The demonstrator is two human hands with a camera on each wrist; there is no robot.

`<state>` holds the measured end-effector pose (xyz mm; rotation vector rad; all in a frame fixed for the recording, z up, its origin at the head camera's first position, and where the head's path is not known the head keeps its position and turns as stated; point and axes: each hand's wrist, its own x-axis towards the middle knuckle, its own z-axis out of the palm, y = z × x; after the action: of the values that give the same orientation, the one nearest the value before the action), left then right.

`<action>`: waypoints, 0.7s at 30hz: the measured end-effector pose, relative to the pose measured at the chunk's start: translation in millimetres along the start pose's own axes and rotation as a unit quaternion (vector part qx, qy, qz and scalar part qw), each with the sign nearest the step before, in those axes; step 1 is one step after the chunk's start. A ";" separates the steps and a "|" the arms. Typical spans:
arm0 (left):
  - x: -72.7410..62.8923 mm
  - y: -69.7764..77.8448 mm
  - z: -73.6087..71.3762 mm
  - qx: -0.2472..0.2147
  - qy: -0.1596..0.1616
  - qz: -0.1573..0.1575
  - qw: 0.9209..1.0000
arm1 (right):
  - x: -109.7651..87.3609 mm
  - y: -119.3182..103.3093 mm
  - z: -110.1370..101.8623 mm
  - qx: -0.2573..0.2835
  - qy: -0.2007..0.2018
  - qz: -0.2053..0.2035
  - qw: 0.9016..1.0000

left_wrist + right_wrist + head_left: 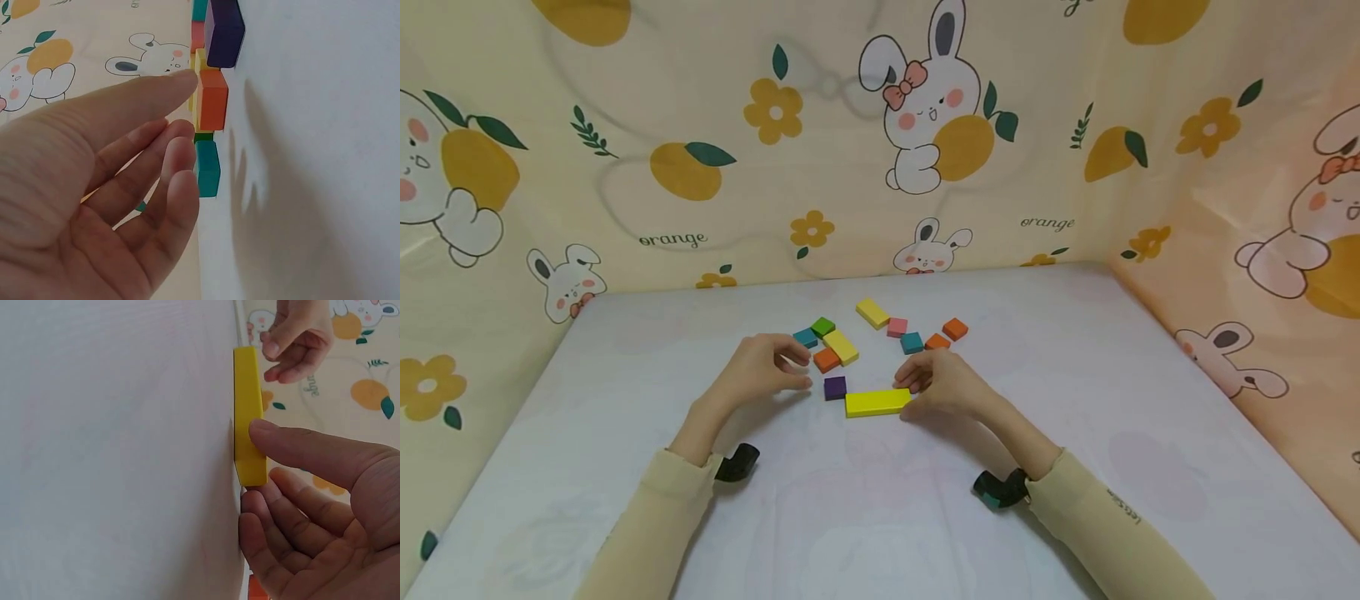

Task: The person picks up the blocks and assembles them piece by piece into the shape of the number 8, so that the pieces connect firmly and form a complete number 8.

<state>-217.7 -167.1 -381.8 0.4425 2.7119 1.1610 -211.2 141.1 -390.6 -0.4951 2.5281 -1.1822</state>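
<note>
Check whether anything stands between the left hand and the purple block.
Nothing visible does: in the head view, only bare tabletop separates the left hand from the purple block. The nearest orange block lies farther from the person, to one side of the thumb's direct path.

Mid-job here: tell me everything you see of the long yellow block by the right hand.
The long yellow block is a bright, plain rectangular bar with straight edges and smooth-looking faces; whether it is wood or plastic is unclear. It lies on the white tabletop, its length running roughly left to right. The right hand holds its right end, thumb against a long face. Its left end is beside the purple block; whether they touch I can't tell.
</note>
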 end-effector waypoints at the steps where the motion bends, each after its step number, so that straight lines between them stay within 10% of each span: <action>1: -0.1 -0.7 -0.6 0.000 0.001 0.000 1.000 | 0.1 0.2 -0.3 0.000 0.000 0.000 1.000; 21: 17.2 -19.7 -30.5 0.010 0.067 0.018 0.998 | -1.5 -0.1 -0.2 0.008 0.024 0.010 1.000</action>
<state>-245.9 -195.0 -375.8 0.4321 2.8425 1.2162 -209.9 141.8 -390.1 -0.4430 2.5562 -1.2193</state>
